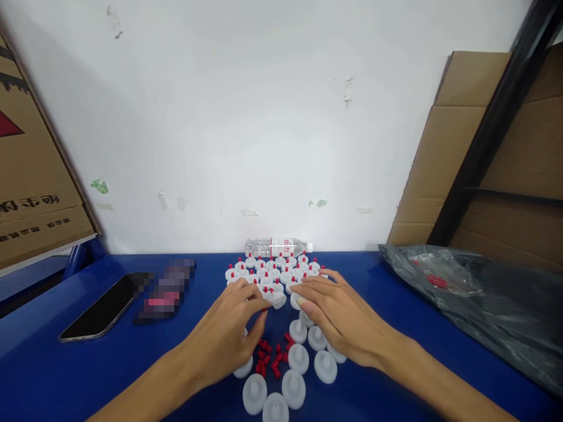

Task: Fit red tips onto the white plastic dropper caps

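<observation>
One tilted cap is lying ahead of me between my hands, nearer to my left hand; its axis is leaning up and leftward, with a red tip showing on that side. My left thumb and forefinger are standing close together with a bit of red at their ends, so I seem to be pinching another red tip. My right hand is lying flatter over some caps, fingers nearly straight, thumb resting at one edge; I cannot tell whether it is gripping.

Beyond, many red-tipped caps are standing crowded together; nearer me, bare caps are curving around loose red tips. The blue bench is carrying everything. A bottle is lying crosswise by the wall, a phone is resting leftward, and a dark bag is spreading rightward.
</observation>
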`<action>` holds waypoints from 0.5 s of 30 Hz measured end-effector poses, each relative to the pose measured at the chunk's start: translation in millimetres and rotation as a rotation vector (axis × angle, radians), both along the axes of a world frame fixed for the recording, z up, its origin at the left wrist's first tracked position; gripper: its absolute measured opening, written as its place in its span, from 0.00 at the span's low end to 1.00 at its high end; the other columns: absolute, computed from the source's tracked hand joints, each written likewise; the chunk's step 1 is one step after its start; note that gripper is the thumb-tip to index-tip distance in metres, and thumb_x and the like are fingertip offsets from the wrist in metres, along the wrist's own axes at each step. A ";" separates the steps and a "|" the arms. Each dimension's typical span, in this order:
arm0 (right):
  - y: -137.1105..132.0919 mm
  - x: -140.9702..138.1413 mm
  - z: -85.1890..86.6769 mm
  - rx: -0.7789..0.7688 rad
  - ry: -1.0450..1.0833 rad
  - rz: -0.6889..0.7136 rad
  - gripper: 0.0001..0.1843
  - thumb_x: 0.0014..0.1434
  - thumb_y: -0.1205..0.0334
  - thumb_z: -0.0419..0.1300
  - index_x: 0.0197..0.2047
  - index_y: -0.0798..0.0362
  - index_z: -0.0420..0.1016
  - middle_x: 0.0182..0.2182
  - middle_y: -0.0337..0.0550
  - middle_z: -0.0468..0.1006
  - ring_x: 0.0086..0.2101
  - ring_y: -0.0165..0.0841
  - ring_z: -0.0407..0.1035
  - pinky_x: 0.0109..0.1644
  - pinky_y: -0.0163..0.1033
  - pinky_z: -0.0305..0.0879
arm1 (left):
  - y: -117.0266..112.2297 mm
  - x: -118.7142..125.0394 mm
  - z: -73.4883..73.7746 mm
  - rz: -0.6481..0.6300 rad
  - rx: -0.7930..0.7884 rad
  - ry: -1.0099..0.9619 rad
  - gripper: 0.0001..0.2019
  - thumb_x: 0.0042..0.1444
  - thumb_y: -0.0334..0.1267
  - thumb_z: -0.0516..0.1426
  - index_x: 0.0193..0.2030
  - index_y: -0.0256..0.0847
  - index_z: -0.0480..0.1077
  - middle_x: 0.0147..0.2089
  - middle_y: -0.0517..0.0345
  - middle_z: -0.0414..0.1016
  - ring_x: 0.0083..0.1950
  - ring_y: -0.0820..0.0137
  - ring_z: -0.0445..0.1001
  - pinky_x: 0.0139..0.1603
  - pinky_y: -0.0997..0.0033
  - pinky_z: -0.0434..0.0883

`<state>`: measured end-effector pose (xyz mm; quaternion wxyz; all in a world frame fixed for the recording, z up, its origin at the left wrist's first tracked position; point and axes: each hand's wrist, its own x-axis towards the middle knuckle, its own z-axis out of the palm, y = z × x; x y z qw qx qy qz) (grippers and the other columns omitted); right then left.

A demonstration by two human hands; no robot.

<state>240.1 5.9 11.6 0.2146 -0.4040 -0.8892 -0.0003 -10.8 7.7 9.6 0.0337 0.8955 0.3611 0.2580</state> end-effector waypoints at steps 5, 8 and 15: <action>1.7 -0.3 -2.9 -0.049 -0.011 0.020 0.23 0.76 0.54 0.41 0.61 0.48 0.71 0.57 0.43 0.77 0.60 0.41 0.66 0.68 0.56 0.45 | -2.1 -0.5 -4.2 -0.016 -0.022 0.055 0.09 0.66 0.31 0.52 0.43 0.41 0.75 0.42 0.53 0.72 0.45 0.62 0.67 0.50 0.56 0.67; 1.8 0.8 -1.1 -0.038 0.001 0.026 0.22 0.76 0.55 0.41 0.59 0.47 0.73 0.56 0.42 0.78 0.58 0.40 0.68 0.67 0.55 0.47 | -4.2 1.6 -2.3 -0.042 -0.030 0.050 0.10 0.67 0.32 0.52 0.44 0.41 0.75 0.42 0.54 0.72 0.45 0.63 0.67 0.51 0.56 0.66; 2.2 2.7 8.0 0.045 0.017 -0.156 0.28 0.76 0.55 0.37 0.37 0.50 0.76 0.33 0.42 0.80 0.41 0.38 0.73 0.59 0.53 0.55 | -5.8 3.6 6.7 -0.032 0.015 0.042 0.14 0.69 0.32 0.46 0.36 0.39 0.71 0.37 0.54 0.71 0.40 0.65 0.65 0.45 0.58 0.63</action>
